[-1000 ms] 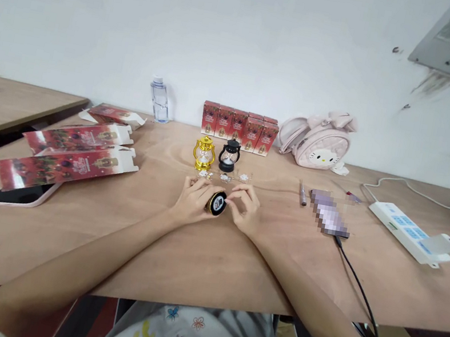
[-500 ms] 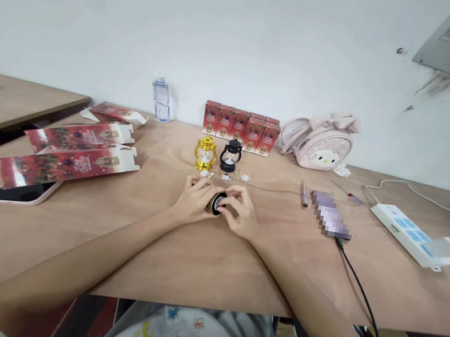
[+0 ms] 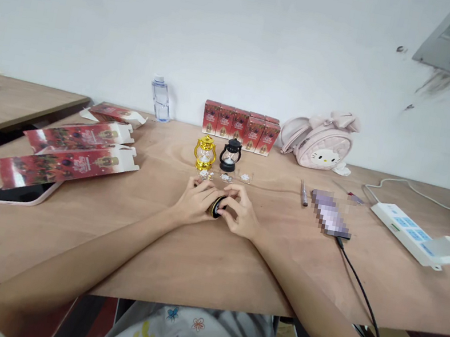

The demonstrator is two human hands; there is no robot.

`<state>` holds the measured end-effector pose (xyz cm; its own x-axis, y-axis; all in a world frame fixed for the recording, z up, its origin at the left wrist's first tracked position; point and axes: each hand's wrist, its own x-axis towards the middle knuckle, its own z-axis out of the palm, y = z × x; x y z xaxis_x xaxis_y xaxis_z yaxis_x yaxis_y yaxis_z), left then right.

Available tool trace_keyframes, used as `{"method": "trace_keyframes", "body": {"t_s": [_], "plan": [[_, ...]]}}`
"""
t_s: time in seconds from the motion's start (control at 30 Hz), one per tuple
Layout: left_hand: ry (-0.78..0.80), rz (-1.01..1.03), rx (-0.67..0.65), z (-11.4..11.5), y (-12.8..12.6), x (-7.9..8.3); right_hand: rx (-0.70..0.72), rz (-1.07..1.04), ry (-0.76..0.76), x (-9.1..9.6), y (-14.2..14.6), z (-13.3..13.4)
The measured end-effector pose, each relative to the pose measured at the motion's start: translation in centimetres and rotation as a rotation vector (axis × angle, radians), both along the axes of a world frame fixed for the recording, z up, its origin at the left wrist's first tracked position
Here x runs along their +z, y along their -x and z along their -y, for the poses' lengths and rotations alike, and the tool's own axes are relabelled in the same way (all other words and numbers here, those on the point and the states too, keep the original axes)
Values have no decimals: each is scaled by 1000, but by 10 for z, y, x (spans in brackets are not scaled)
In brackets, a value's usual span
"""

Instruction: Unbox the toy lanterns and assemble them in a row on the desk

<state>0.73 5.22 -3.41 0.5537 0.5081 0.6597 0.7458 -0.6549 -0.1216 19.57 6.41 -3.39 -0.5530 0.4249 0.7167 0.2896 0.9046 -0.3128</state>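
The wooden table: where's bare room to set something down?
Bare wood lies between the front red carton and left hand, and between the right hand and slim tool. Just beyond the hands it's crowded: two lanterns, small whitish parts, red boxes.

I see a pale brown wooden table (image 3: 207, 270) spread across the frame. On its left, two opened red printed cardboard boxes (image 3: 69, 164) lie flat, one partly over a pink-cased black-screened phone (image 3: 28, 195). Upper left, a clear plastic bottle (image 3: 160, 102) stands. Upper centre, red printed cartons (image 3: 238, 127) stand behind a shiny gold lantern (image 3: 204, 160) and a black lantern (image 3: 229, 166). A pink quilted bag (image 3: 320, 144) sits upper right; a white rectangular power strip (image 3: 400, 224) lies far right.
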Motion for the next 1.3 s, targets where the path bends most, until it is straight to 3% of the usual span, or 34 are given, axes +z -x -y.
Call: {"method": "trace_keyframes", "body": {"t_s": [0.43,1.3], "plan": [[-50,32,1,-1,0,2,-6,-72,-49,-4,1,-2],[12,-9,-13,-2,1,0,-25,33,-21,-1,0,1]]}}
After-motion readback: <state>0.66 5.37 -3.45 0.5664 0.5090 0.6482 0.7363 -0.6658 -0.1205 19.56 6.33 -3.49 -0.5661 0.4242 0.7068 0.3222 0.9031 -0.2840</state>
